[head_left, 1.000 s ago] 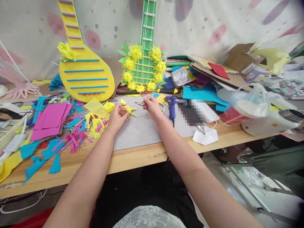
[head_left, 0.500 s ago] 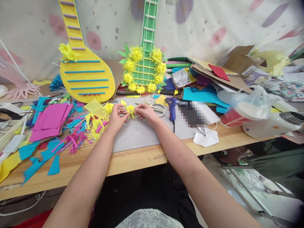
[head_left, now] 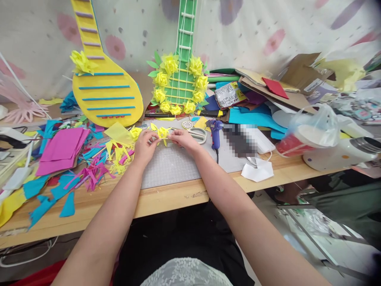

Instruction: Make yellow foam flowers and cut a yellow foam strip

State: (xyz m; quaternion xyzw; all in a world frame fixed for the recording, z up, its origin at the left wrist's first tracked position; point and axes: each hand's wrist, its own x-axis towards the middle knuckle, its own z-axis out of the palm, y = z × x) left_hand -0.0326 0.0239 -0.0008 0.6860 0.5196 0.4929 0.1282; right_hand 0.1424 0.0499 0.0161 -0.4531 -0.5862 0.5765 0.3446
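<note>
A yellow paper flower (head_left: pixel 162 133) is held above the grey cutting mat (head_left: pixel 169 169). My left hand (head_left: pixel 145 146) pinches it from the left, fingertips closed at its lower edge. My right hand (head_left: pixel 183 140) meets it from the other side with thumb and fingers pressed together on its petals. Exactly what the right fingertips grip is partly hidden. Just left of my left hand lies another yellow paper flower (head_left: pixel 135 133). Scissors (head_left: pixel 199 136) rest behind my right hand, and a blue glue gun (head_left: pixel 214 134) stands to their right.
Behind stand a yellow lute-shaped craft (head_left: pixel 108 93) and a green flower-trimmed one (head_left: pixel 183 85). Pink sheets (head_left: pixel 61 151) and coloured paper scraps (head_left: pixel 93 174) cover the left. A red-and-white cup in a plastic bag (head_left: pixel 300 139) and a white flask (head_left: pixel 330 153) are at right.
Both hands stay at the flower, and their fingertips have shifted slightly on it. The whole view has tilted a little; nothing else on the table has moved.
</note>
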